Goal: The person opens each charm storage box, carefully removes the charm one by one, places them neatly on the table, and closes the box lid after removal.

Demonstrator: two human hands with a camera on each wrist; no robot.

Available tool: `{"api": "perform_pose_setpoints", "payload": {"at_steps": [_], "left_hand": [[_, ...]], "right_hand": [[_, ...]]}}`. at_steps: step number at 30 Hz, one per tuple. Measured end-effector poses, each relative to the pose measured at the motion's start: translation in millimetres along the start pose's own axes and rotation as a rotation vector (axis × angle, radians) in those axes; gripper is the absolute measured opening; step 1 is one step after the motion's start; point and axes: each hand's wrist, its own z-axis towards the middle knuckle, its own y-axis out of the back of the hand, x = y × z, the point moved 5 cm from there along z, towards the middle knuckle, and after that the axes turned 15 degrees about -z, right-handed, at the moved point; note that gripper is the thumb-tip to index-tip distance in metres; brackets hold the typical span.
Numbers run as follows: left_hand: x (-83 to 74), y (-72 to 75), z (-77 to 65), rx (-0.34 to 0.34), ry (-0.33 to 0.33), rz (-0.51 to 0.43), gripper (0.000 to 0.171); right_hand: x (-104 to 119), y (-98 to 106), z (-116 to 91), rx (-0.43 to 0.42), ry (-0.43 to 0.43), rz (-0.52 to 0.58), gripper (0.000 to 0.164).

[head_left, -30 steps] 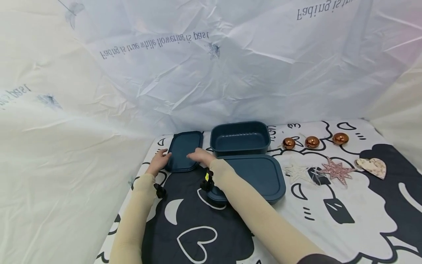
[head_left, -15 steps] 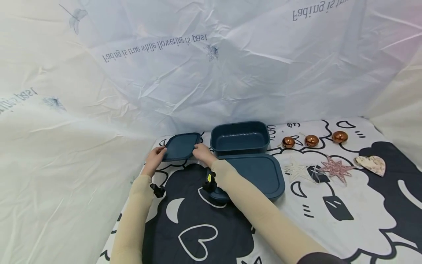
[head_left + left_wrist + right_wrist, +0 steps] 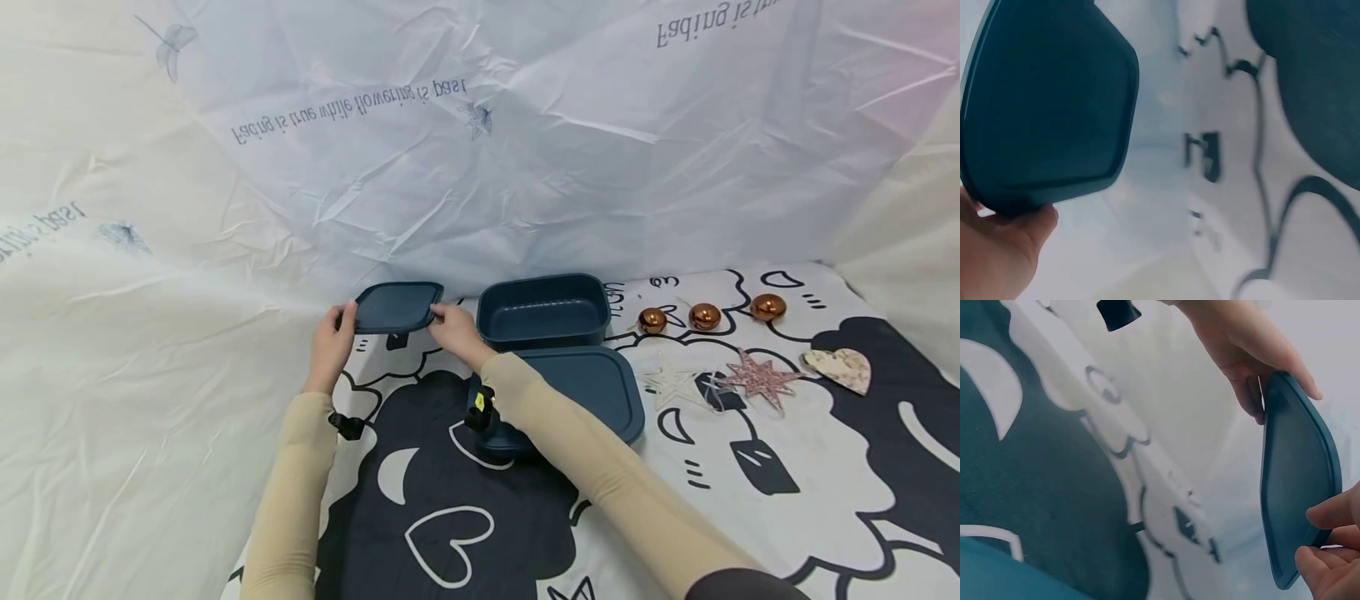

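Both hands hold a dark blue rectangular lid (image 3: 397, 307) up off the cloth at the far left of the head view. My left hand (image 3: 332, 346) grips its left edge, the thumb on the near face in the left wrist view. On the opposite edge, my right hand (image 3: 459, 333) pinches the rim between thumb and fingers; the right wrist view shows the lid (image 3: 1297, 469) tilted between the two hands. Just right of it stands a deep blue box (image 3: 543, 337), its top uncovered. In front of that box lies a larger blue lidded container (image 3: 592, 392), partly covered by my right sleeve.
Several decorations lie to the right: copper-coloured balls (image 3: 705, 317), a white star (image 3: 672, 386), a pink glitter star (image 3: 760, 380) and a heart (image 3: 840, 369). A patterned black-and-white cloth (image 3: 450, 492) covers the table. Pale plastic sheeting (image 3: 480, 192) hangs behind and at the left.
The lid lay flat on the cloth with my hands at its sides. Both hands have taken hold of it, raised it and moved it away from me, tilting it.
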Motion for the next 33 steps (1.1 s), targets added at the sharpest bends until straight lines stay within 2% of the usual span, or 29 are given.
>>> {"api": "perform_pose_setpoints", "payload": {"at_steps": [4, 8, 14, 19, 22, 25, 33], "left_hand": [[-26.0, 7.6, 3.8, -0.090, -0.057, -0.010, 0.061], [-50.7, 12.8, 3.8, -0.138, -0.105, -0.007, 0.060], [-82.7, 14.3, -2.0, -0.182, -0.176, -0.034, 0.057], [-101.9, 11.7, -11.7, -0.186, -0.196, -0.075, 0.056], [-112.8, 7.8, -17.5, -0.165, -0.217, -0.072, 0.056], [-122.8, 2.5, -25.4, -0.117, -0.249, -0.046, 0.054], [-141.5, -18.5, -50.3, 0.099, -0.341, 0.044, 0.060]], "right_hand": [[14, 20, -2, -0.058, 0.052, -0.011, 0.049], [27, 39, -9, -0.116, 0.130, -0.050, 0.048], [37, 63, -30, -0.231, 0.255, -0.068, 0.044], [43, 84, -46, -0.319, 0.351, -0.033, 0.041], [45, 101, -55, -0.378, 0.409, -0.058, 0.040], [48, 117, -66, -0.447, 0.470, -0.120, 0.037], [52, 147, -99, -0.589, 0.617, -0.210, 0.024]]}}
